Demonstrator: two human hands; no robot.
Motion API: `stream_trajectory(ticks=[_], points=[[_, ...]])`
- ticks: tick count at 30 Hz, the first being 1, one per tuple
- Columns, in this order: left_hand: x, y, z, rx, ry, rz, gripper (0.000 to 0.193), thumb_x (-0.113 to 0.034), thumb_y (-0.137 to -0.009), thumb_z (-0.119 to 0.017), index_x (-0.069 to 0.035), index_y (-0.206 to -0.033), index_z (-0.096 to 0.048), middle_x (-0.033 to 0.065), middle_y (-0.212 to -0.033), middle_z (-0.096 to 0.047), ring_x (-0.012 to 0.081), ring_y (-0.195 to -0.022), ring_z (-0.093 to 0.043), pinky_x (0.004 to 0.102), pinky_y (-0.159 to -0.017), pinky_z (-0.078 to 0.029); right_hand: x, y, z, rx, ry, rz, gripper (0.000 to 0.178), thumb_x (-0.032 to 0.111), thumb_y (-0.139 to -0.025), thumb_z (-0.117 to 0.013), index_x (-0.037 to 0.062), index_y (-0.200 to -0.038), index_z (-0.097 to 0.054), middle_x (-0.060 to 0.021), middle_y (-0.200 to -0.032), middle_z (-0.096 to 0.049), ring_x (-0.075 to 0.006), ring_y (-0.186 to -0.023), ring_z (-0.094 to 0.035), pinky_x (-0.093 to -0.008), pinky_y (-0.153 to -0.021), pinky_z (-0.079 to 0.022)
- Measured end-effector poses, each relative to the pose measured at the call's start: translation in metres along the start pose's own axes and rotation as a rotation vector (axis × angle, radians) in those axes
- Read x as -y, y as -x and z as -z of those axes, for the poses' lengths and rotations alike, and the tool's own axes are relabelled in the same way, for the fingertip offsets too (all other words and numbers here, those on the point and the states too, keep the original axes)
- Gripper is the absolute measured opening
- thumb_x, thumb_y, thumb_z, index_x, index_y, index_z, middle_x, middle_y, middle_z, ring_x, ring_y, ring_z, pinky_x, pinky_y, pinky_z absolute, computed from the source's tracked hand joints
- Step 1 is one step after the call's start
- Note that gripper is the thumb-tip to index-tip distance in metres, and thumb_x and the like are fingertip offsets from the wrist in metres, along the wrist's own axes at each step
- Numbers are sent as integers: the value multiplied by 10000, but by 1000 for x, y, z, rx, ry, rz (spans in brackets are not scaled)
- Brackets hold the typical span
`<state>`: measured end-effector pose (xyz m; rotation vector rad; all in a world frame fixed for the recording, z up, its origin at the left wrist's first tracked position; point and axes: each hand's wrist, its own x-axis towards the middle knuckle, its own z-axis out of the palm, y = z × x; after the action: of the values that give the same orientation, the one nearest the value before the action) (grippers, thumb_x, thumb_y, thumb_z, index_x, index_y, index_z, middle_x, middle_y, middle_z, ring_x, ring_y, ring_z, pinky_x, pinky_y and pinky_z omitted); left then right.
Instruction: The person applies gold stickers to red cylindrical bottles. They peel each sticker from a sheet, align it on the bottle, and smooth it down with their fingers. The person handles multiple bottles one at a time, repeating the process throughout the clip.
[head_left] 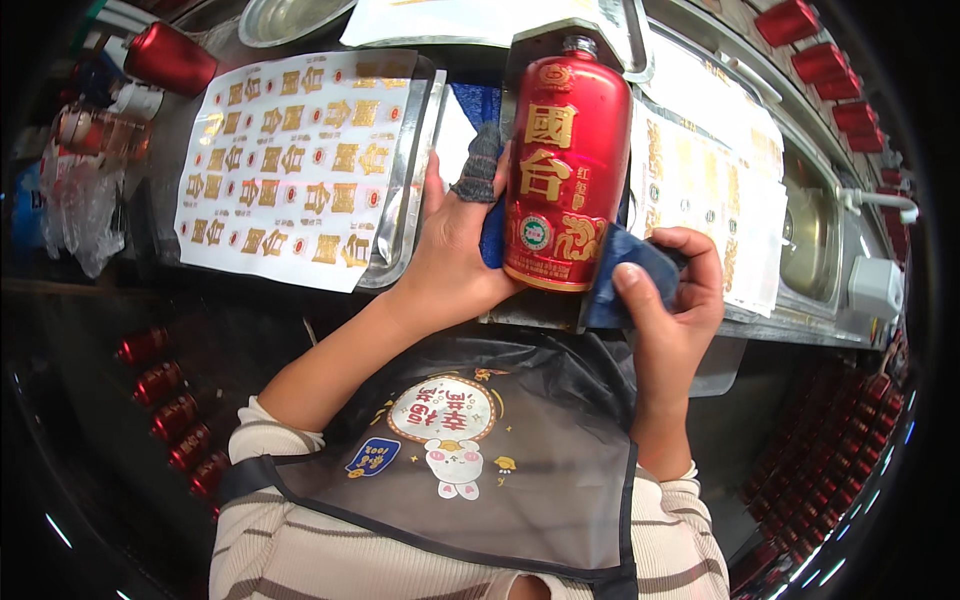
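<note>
A glossy red bottle [565, 190] with gold decals and a bare dark neck stands nearly upright in front of me, its neck pointing away. My left hand [462, 225] is wrapped round its left side, and a dark grey cover sits on one finger. Behind that hand some blue cloth [492, 235] shows between hand and bottle. In my right hand [682, 290] a flat, folded dark blue cloth [635, 275] is pinched between thumb and fingers. Its edge touches the lower right side of the bottle, beside the gold dragon-like decal.
A sheet of gold decals [290, 165] lies on a metal tray [425, 160] at left. More decal sheets [700, 200] lie at right, before a sink [812, 235] with a white tap [890, 205]. A metal bowl [295, 20] stands behind. Red bottles [172, 58] line both sides.
</note>
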<state>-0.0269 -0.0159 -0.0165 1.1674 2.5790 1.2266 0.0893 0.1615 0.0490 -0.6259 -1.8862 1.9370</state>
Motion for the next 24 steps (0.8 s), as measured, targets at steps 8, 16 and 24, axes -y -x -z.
stream_trajectory(ticks=[8,16,24], points=[[-33,-12,9,-152,-77,-219,1009,-273,-660,-886,-28,-1497,-378,102,-1505,-495,287,-1448,-399,624,-1191,-32,-20,10,-10,-175,336,298,288,-43,-811,-769,19,-1045,-612,-57,-961,-619,-130,-855,-609,-271,-742,-509],[-39,-18,8,-98,-30,-245,1034,-290,-675,-871,-53,-1515,-318,94,-1563,-426,287,-1449,-392,643,-1176,-15,0,4,-15,-120,597,656,415,-119,-613,-818,85,-966,-737,-80,-926,-684,-258,-763,-618,-340,-683,-505],[-21,-1,21,-20,-82,-159,1101,-372,-759,-807,-55,-1585,-152,144,-1613,-329,342,-1481,-327,665,-1155,28,12,-19,-23,204,730,1058,316,91,-608,-734,81,-923,-752,-47,-897,-644,-252,-827,-603,-364,-696,-475]])
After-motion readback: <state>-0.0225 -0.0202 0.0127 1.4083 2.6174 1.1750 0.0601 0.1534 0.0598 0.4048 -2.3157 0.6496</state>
